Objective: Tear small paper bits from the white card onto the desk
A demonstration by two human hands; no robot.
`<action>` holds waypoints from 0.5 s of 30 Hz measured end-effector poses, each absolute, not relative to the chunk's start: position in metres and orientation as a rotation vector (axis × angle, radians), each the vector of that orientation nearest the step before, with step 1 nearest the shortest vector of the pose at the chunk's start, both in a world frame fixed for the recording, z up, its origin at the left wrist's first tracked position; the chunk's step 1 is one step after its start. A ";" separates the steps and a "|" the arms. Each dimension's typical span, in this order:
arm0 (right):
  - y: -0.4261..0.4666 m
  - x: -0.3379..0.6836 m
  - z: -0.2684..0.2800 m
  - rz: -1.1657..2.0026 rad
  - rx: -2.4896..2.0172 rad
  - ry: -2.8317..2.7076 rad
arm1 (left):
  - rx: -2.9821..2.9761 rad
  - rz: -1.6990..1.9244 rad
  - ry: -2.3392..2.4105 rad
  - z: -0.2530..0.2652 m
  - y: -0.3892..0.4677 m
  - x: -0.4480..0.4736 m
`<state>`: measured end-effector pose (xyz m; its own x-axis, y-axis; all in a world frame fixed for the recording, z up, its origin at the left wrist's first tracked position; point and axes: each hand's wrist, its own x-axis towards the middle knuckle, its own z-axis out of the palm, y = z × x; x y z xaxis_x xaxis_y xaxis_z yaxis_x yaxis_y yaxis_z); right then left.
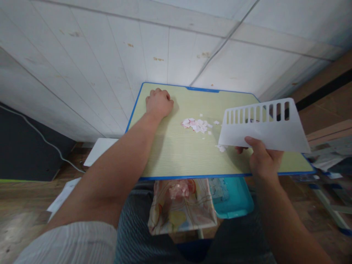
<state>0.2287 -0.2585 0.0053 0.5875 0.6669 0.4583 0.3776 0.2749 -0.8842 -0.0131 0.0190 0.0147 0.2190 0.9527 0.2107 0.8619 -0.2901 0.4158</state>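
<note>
On the pale yellow-green tabletop (pixel 176 157), my left hand (pixel 159 102) rests near the far left corner, its fingers curled in a loose fist with nothing visible in it. My right hand (pixel 265 157) grips a white plastic panel (pixel 255 135) by its lower edge, thumb on top. A row of oblong slots runs along the panel's far side, and it is tilted above the right half of the table. Between the hands lies a small heap of white and pinkish paper-like scraps (pixel 196 125). A few loose scraps (pixel 220 148) are beside the panel's left corner.
Below the table's front edge, a cloth-lined container (pixel 189 216) holds pink scraps. To its right is a turquoise plastic tray (pixel 236 201). A white panelled wall (pixel 121 55) stands behind the table, with a cable (pixel 220 47) running down it. Cardboard (pixel 330 99) stands at right.
</note>
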 end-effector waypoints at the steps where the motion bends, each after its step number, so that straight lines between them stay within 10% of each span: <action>1: -0.258 0.228 0.006 0.242 -1.337 -0.984 | 2.277 0.632 1.727 0.015 0.019 -0.013; 15: -0.260 0.232 0.003 0.230 -1.534 -1.066 | 2.264 0.637 1.723 0.016 0.018 -0.013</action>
